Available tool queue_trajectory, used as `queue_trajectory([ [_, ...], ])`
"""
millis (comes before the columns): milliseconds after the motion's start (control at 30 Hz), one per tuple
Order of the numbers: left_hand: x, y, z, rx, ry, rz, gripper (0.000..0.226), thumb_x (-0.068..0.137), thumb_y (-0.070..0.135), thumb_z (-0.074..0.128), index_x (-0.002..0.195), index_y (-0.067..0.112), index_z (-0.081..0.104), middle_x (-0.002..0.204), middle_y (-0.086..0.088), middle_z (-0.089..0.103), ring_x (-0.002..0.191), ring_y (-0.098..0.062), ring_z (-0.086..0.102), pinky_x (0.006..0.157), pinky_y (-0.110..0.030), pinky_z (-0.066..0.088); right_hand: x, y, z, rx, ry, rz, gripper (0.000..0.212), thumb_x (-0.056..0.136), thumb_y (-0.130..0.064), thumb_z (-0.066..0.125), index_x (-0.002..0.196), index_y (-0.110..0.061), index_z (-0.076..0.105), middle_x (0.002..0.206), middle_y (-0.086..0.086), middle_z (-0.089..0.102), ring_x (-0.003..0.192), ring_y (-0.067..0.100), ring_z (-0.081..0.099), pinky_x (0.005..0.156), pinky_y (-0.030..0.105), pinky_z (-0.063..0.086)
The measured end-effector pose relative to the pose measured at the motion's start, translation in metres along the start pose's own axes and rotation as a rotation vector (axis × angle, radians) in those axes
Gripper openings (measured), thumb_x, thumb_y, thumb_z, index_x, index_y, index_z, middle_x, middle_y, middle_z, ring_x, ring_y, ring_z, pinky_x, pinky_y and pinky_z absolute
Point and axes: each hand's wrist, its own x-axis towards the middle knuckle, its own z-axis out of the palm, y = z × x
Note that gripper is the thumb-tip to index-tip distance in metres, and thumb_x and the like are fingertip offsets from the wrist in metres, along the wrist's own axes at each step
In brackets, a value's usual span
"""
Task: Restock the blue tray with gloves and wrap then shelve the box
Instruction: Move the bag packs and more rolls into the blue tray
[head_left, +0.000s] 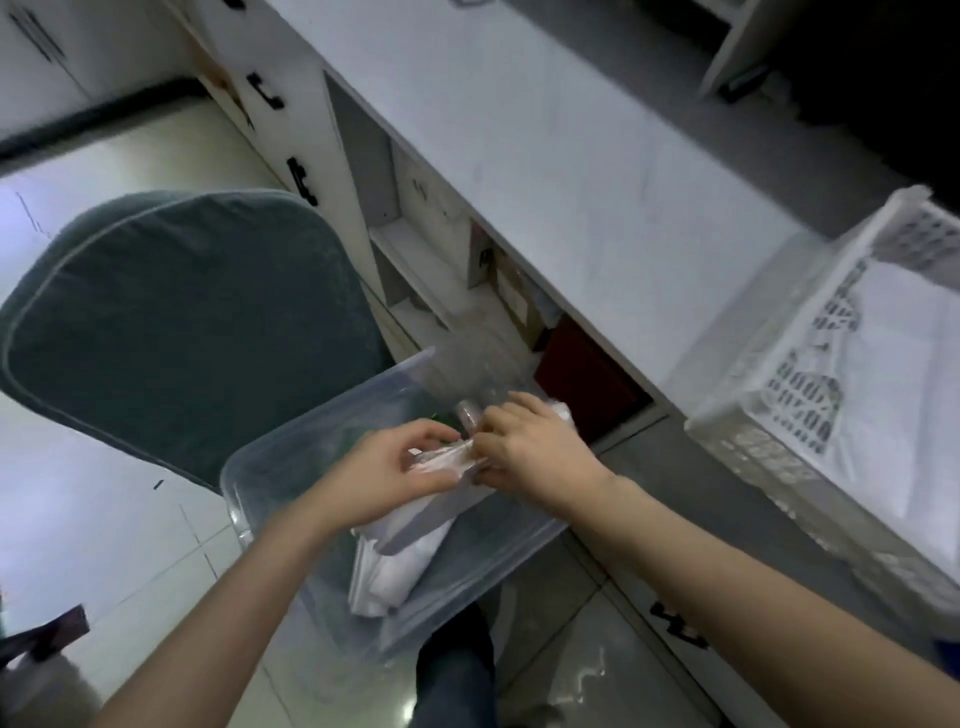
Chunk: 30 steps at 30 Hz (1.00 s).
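Observation:
A clear plastic storage box (332, 431) rests on my lap, partly over a chair seat. Inside it lie white packets in clear plastic wrap (400, 561). My left hand (384, 467) and my right hand (530, 447) meet over the box, both pinching a thin clear-wrapped packet (447, 457) stretched between them. A small clear roll or tube (467, 413) pokes up just behind my right hand's fingers. The view is blurred, so I cannot tell gloves from wrap. No blue tray is in sight.
A grey-green cushioned chair (182, 322) stands to the left. A white countertop (545, 156) runs diagonally above open cubbies (415, 270). A white perforated basket (779, 395) holding white sheets sits on the counter at right. Glossy tiled floor lies below.

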Motion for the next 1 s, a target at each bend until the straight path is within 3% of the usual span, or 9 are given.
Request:
queue_trajectory([
  [100, -0.033, 0.054, 0.012, 0.437, 0.074, 0.098, 0.069, 0.053, 0.068, 0.066, 0.117, 0.058, 0.041, 0.111, 0.034, 0.058, 0.1, 0.009, 0.055, 0.077, -0.025, 0.051, -0.042, -0.005, -0.043, 0.013, 0.076, 0.114, 0.035, 0.086, -0.044, 0.056, 0.106, -0.017, 0.066, 0.111, 0.003, 0.061, 0.107, 0.023, 0.054, 0.098, 0.035, 0.034],
  [200, -0.06, 0.104, 0.034, 0.665, 0.281, 0.282, 0.057, 0.065, 0.057, 0.061, 0.117, 0.053, 0.039, 0.111, 0.025, 0.061, 0.098, -0.004, 0.059, 0.068, -0.032, 0.05, -0.09, -0.011, -0.088, 0.053, 0.196, 0.177, 0.034, 0.084, -0.043, 0.06, 0.105, -0.016, 0.067, 0.11, 0.005, 0.061, 0.104, 0.025, 0.053, 0.086, 0.037, 0.036],
  [367, -0.082, 0.182, 0.075, 0.622, 0.309, 0.427, 0.049, 0.069, 0.032, 0.07, 0.111, 0.045, 0.05, 0.094, 0.016, 0.067, 0.085, -0.011, 0.061, 0.065, -0.027, 0.042, -0.193, -0.013, -0.136, 0.07, 0.374, 0.269, 0.027, 0.079, -0.032, 0.069, 0.095, -0.01, 0.07, 0.102, 0.009, 0.064, 0.095, 0.03, 0.058, 0.075, 0.041, 0.044],
  [500, -0.079, 0.243, 0.12, 0.686, 0.244, 0.56, 0.048, 0.071, 0.033, 0.07, 0.115, 0.042, 0.053, 0.099, 0.004, 0.071, 0.091, -0.022, 0.064, 0.073, -0.035, 0.051, -0.283, -0.002, -0.153, -0.003, 0.42, 0.382, 0.027, 0.08, -0.026, 0.065, 0.105, -0.015, 0.063, 0.105, 0.005, 0.062, 0.096, 0.027, 0.056, 0.076, 0.039, 0.046],
  [700, -0.055, 0.327, 0.206, 0.633, 0.112, 0.768, 0.047, 0.069, 0.029, 0.073, 0.11, 0.041, 0.055, 0.1, 0.004, 0.071, 0.09, -0.022, 0.064, 0.074, -0.037, 0.051, -0.408, 0.027, -0.165, -0.107, 0.439, 0.672, 0.052, 0.081, -0.023, 0.06, 0.131, -0.024, 0.047, 0.118, 0.003, 0.062, 0.106, 0.027, 0.055, 0.088, 0.039, 0.043],
  [1000, 0.008, 0.417, 0.323, 0.654, -0.099, 0.955, 0.043, 0.073, 0.024, 0.069, 0.113, 0.035, 0.057, 0.101, 0.002, 0.07, 0.092, -0.023, 0.061, 0.073, -0.036, 0.05, -0.513, 0.097, -0.157, -0.123, 0.464, 0.997, 0.034, 0.086, -0.022, 0.062, 0.12, -0.02, 0.059, 0.117, 0.004, 0.063, 0.109, 0.025, 0.053, 0.081, 0.033, 0.037],
])
